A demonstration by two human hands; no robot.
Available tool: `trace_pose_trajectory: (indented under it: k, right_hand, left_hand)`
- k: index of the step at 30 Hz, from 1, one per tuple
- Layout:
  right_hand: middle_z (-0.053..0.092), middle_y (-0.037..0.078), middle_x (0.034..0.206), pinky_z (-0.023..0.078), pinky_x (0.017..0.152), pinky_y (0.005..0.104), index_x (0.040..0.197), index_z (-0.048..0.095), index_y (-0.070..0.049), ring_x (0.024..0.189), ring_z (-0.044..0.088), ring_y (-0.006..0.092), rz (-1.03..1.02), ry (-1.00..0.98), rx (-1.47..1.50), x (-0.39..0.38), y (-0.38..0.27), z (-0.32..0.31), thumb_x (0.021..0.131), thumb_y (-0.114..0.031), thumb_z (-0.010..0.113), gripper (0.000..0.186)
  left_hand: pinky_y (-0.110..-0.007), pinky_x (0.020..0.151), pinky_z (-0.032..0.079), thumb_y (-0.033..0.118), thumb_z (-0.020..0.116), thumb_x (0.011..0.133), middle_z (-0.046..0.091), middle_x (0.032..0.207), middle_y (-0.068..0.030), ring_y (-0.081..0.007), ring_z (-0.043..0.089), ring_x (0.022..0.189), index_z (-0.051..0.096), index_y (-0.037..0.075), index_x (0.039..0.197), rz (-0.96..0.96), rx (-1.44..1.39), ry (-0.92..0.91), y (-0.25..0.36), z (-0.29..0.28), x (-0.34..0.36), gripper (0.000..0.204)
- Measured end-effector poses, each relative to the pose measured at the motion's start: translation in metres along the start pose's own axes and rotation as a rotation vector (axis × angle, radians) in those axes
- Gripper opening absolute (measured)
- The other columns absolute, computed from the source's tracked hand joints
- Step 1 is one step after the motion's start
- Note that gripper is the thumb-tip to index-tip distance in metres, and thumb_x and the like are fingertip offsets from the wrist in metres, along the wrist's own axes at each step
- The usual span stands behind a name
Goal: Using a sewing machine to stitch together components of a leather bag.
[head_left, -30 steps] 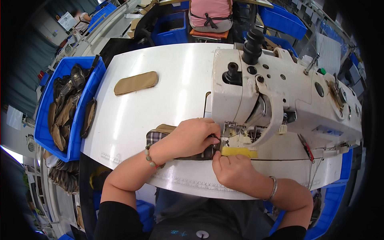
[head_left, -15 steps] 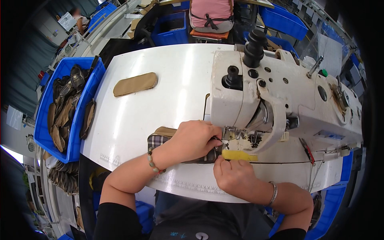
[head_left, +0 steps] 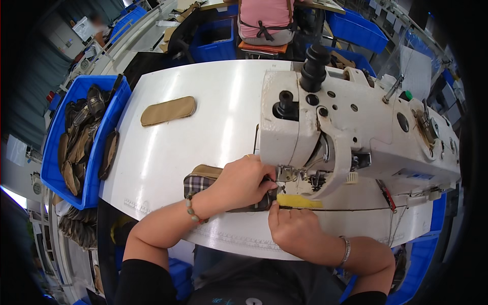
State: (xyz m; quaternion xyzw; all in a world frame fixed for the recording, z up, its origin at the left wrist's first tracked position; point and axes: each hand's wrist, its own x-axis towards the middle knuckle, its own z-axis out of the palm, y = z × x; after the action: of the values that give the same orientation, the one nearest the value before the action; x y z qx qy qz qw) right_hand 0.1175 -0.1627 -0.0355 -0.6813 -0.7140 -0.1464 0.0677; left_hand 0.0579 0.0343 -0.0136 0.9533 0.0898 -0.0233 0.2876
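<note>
Plaid fabric piece (head_left: pixel 203 184), checked in dark and pale tones with a tan edge, lies flat on the white table (head_left: pixel 213 122) at its near edge, its right end running under the head of the cream sewing machine (head_left: pixel 356 127). Your left hand (head_left: pixel 243 179) lies palm-down over that piece, fingers curled and pressing it to the table, fingertips right at the needle area; a beaded bracelet (head_left: pixel 193 209) circles the wrist. Your right hand (head_left: pixel 295 227) sits just below, nearly closed, thumb and forefinger pinching toward the edge of the work beside a yellow strip (head_left: pixel 300 202) on the machine bed; whether it actually grips anything cannot be told. Both forearms come in from the lower edge, elbows bent outward. A tan oblong pad (head_left: pixel 168 110) lies well apart on the table. At your left stands a blue bin (head_left: pixel 76 91) filled with dark and tan pieces. Beyond the table, a person in a pink top (head_left: pixel 265 20) sits among more blue bins.
</note>
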Motion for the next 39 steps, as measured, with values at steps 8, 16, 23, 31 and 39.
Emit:
trace_pose_trajectory:
  k: [8, 16, 23, 31, 39]
  right_hand:
    - [0.058, 0.003, 0.062, 0.046, 0.044, 0.0298, 0.108, 0.071, 0.006, 0.049, 0.059, 0.0145, 0.094, -0.027, -0.053, 0.006, 0.01, 0.012, 0.077, -0.007, 0.063, 0.034]
    - [0.059, 0.0, 0.062, 0.041, 0.041, 0.031, 0.105, 0.073, 0.006, 0.047, 0.055, 0.0155, 0.087, 0.039, -0.311, 0.011, 0.032, 0.033, 0.071, -0.008, 0.068, 0.038]
    - [0.065, 0.008, 0.076, 0.055, 0.061, 0.042, 0.117, 0.067, 0.006, 0.067, 0.065, 0.0204, 0.167, -0.079, -0.237, 0.008, 0.031, 0.031, 0.079, -0.008, 0.06, 0.042]
    - [0.064, 0.007, 0.073, 0.056, 0.065, 0.0423, 0.115, 0.069, 0.004, 0.068, 0.066, 0.0197, 0.15, -0.044, -0.18, 0.015, 0.034, 0.019, 0.079, -0.01, 0.06, 0.04]
    - [0.067, 0.009, 0.079, 0.054, 0.061, 0.0389, 0.116, 0.067, 0.007, 0.071, 0.068, 0.0213, 0.113, -0.005, -0.152, 0.006, 0.045, 0.029, 0.077, -0.008, 0.064, 0.042]
  left_hand:
    - [-0.046, 0.068, 0.053, 0.017, 0.076, 0.081, 0.069, 0.081, -0.0142, -0.0358, 0.067, 0.079, 0.072, 0.008, 0.088, 0.06, -0.022, 0.141, -0.02, 0.01, 0.02, 0.013]
    - [-0.044, 0.063, 0.053, 0.013, 0.072, 0.073, 0.069, 0.08, -0.014, -0.0361, 0.068, 0.078, 0.072, 0.011, 0.092, 0.335, 0.046, 0.427, -0.041, 0.022, 0.057, 0.02]
    - [-0.043, 0.064, 0.054, 0.016, 0.073, 0.074, 0.071, 0.087, -0.0125, -0.0345, 0.069, 0.082, 0.072, 0.012, 0.097, 0.392, 0.086, 0.462, -0.04, 0.02, 0.062, 0.024]
    - [-0.045, 0.066, 0.054, 0.019, 0.073, 0.077, 0.071, 0.088, -0.0137, -0.0357, 0.069, 0.084, 0.071, 0.011, 0.1, 0.4, -0.019, 0.385, -0.046, 0.015, 0.063, 0.025]
    - [-0.035, 0.084, 0.048, 0.021, 0.073, 0.083, 0.067, 0.104, -0.0029, -0.0241, 0.062, 0.095, 0.073, 0.013, 0.099, 0.388, 0.275, 0.4, -0.034, -0.011, 0.026, 0.018]
